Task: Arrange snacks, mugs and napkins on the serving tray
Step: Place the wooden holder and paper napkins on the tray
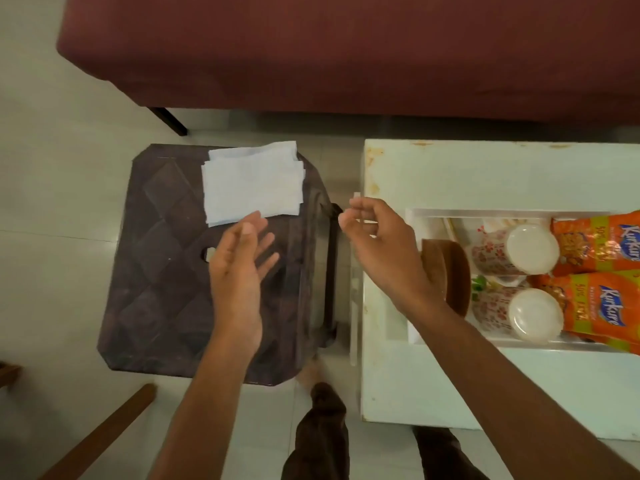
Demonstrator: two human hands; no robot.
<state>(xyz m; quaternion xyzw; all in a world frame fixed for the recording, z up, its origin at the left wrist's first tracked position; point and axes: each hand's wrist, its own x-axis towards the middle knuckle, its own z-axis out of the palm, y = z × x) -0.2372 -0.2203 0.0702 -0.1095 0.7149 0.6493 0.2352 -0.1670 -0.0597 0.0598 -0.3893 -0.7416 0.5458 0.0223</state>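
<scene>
A stack of white napkins (252,183) lies on the far part of a dark brown plastic stool (166,271). My left hand (239,271) hovers open just in front of the napkins, fingers spread. My right hand (377,247) is held in the gap between stool and table, fingers loosely curled and apart, holding nothing. On the white table to the right sits a white serving tray (414,216). It holds a brown wooden bowl (450,268), two floral mugs (512,251) (519,315) lying on their sides, and two orange Kurkure snack packets (602,240) (602,306).
A maroon sofa (346,50) runs across the top of the view, with one dark leg (169,121) showing. The white table (485,174) has worn edges. A wooden bar (104,434) crosses the lower left floor. My legs and a foot (318,427) show below on pale tiles.
</scene>
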